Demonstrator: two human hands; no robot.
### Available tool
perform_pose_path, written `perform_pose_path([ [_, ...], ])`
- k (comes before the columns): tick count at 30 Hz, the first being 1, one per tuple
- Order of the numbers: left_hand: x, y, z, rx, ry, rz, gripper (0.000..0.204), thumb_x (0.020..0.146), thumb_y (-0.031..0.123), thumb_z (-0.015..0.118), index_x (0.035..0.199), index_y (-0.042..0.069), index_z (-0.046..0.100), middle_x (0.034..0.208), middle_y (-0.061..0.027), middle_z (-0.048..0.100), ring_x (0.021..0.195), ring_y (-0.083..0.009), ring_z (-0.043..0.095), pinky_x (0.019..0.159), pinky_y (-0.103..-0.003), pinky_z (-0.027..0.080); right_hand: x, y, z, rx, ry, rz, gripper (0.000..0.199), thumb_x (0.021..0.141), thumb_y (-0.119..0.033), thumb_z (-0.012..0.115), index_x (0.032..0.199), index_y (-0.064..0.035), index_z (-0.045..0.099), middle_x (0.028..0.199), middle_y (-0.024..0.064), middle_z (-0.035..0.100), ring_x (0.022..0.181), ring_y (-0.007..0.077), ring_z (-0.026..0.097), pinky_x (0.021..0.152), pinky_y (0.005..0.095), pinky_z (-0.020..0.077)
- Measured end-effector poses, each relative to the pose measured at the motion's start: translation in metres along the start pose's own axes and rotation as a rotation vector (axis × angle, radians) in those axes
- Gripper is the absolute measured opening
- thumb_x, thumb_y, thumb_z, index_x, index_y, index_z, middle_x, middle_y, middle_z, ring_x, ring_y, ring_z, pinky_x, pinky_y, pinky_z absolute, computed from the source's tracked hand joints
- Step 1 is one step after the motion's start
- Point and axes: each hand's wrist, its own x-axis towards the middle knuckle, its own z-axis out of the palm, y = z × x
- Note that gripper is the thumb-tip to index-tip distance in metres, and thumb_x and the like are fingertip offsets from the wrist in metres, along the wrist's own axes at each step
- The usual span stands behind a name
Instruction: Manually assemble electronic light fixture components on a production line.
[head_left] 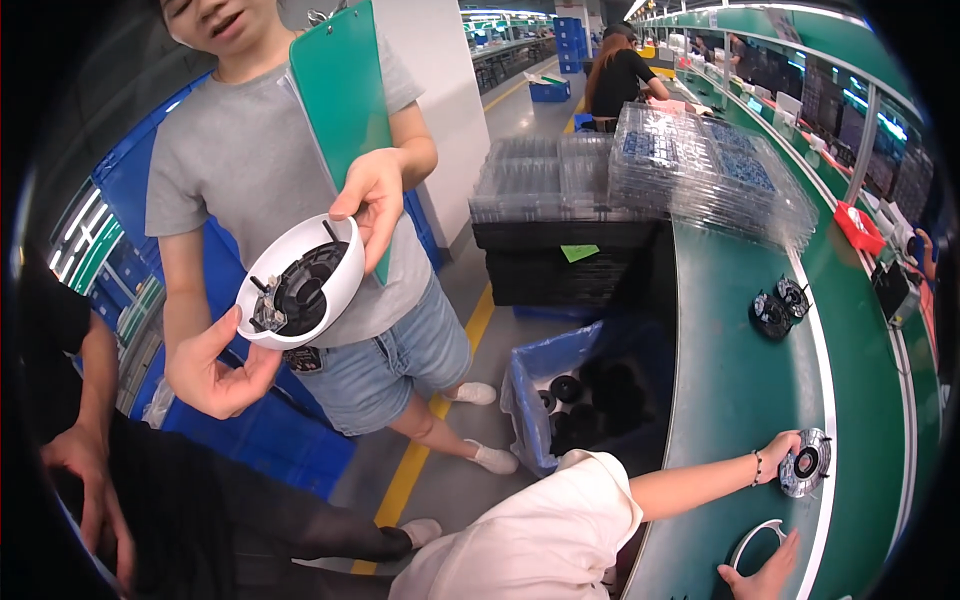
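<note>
Metal disc (806, 463) is over the desk (715, 400) in the head view, its edge held in the left hand's (779, 457) fingers; can't tell if it's lifted or resting. Right hand's (768, 578) fingers are spread wide by a white ring (744, 540) on the desk, contact unclear. I'd hold the disc by its rim, level. The ring crowds it most. Farther up the desk: two black round parts (770, 316), then clear trays (710, 170). Beside the desk: a blue-lined bin (527, 395), then a co-worker (255, 170) holding a white shell (343, 282).
</note>
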Motion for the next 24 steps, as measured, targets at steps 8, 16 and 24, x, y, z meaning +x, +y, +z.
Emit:
perform_pose_path([
  [8,-0.002,0.001,0.0,-0.021,0.062,0.0,0.026,0.056,0.006,0.04,0.08,0.006,0.049,0.071,-0.0024,0.052,0.062,-0.0143,0.051,0.06,-0.028,0.045,-0.008,0.013,0.008,0.0,0.017,-0.136,0.11,0.046,-0.036,0.079,0.126,0.0076,0.018,0.126,0.0289,0.026,0.118,0.0374,0.026,0.099,0.0415,0.0198],
  [16,-0.006,-0.01,0.009,-0.001,0.058,-0.098,0.022,0.083,0.023,0.04,0.09,0.007,0.053,0.086,-0.0049,0.059,0.077,-0.0143,0.057,0.069,-0.03,0.047,-0.029,0.0,0.001,0.127,0.512,-0.091,0.076,0.055,-0.028,0.076,0.116,0.0031,0.041,0.109,0.0242,0.047,0.102,0.0357,0.045,0.087,0.0402,0.0356],
  [24,-0.058,-0.017,0.056,0.041,-0.152,-0.109,0.031,0.072,-0.003,0.037,0.103,-0.001,0.045,0.099,-0.0111,0.051,0.093,-0.0203,0.05,0.085,-0.033,0.04,-0.062,0.052,0.017,1.774,0.86,0.253,0.063,0.078,-0.037,0.052,0.126,-0.0055,0.027,0.119,0.0079,0.044,0.104,0.0203,0.046,0.089,0.0382,0.0381],
])
